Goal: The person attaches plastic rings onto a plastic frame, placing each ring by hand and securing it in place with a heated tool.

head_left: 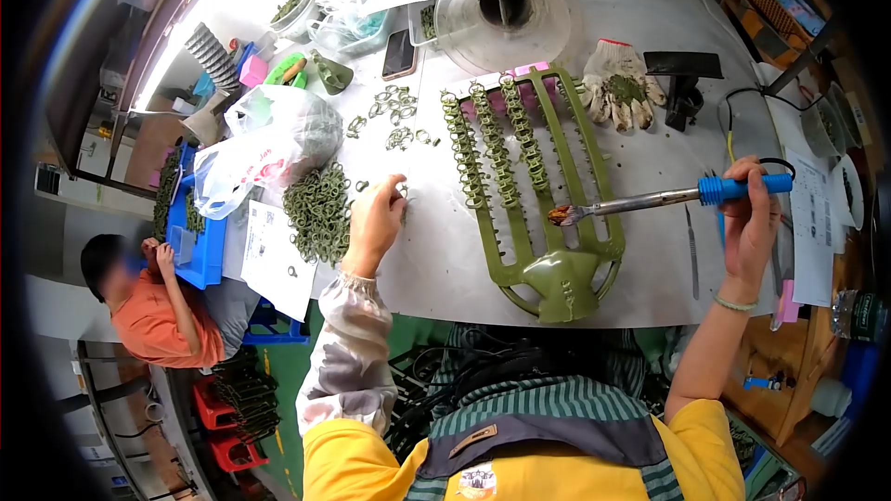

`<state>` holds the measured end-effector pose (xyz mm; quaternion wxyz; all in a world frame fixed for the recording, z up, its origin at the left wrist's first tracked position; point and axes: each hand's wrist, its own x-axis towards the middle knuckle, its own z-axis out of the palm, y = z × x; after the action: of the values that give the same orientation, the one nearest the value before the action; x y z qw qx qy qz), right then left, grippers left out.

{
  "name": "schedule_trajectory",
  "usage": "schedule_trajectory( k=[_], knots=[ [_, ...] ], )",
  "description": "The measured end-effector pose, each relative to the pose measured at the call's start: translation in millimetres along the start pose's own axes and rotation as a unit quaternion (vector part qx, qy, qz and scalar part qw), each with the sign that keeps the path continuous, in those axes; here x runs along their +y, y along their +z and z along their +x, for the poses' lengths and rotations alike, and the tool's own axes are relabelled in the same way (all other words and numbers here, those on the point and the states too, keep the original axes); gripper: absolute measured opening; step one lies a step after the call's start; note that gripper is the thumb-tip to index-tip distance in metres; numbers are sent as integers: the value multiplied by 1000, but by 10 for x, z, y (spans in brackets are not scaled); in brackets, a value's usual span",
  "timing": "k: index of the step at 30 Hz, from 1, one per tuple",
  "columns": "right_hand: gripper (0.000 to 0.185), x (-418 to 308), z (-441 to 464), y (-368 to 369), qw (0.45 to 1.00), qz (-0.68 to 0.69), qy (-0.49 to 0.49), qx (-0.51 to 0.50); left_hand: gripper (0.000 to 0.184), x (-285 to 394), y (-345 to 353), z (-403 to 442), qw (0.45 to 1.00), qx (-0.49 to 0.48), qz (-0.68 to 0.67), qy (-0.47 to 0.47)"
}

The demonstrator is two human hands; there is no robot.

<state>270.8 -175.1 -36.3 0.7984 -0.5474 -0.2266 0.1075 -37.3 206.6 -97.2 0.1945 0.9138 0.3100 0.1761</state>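
**Soldering iron [654, 202] in right hand [750, 227], tip over green rack [561, 283]**

The right hand gripped the soldering iron, fingers closed around its blue handle. The discoloured tip was over the rack's lower middle; whether it touched could not be determined.

The rack lay on the grey table [422, 292], in front of the person, with its bars pointing away. Green rings lined 3 of the bars, on the left of the view; the bars to the right of these showed small pegs.

The left hand [373, 223] was just beside a pile of loose green rings [316, 213], to the pile's right. Its fingers were bent; whether they held a ring could not be told. A white sheet [269, 260] lay partly under the pile. Farther back, scattered rings [397, 104] lay near a phone [400, 54].

A stained white glove [613, 60] was beyond the rack, beside a black stand [684, 65]. A clear plastic bag [278, 134] rested behind the pile. At left, another person [162, 315] in orange sat with both hands near a blue tray [200, 264].
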Motion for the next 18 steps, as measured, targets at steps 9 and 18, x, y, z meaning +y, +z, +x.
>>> schedule_trajectory(
  k=[9, 18],
  knots=[
    [21, 42, 9, 34, 1000, 3, -2, 14, 17, 1434, -181, -127, 937, -21, -349, 14],
    [19, 217, 11, 5, 999, 43, 19, 16, 19, 1704, 274, 57, 961, 55, -59, 263]
  ],
)
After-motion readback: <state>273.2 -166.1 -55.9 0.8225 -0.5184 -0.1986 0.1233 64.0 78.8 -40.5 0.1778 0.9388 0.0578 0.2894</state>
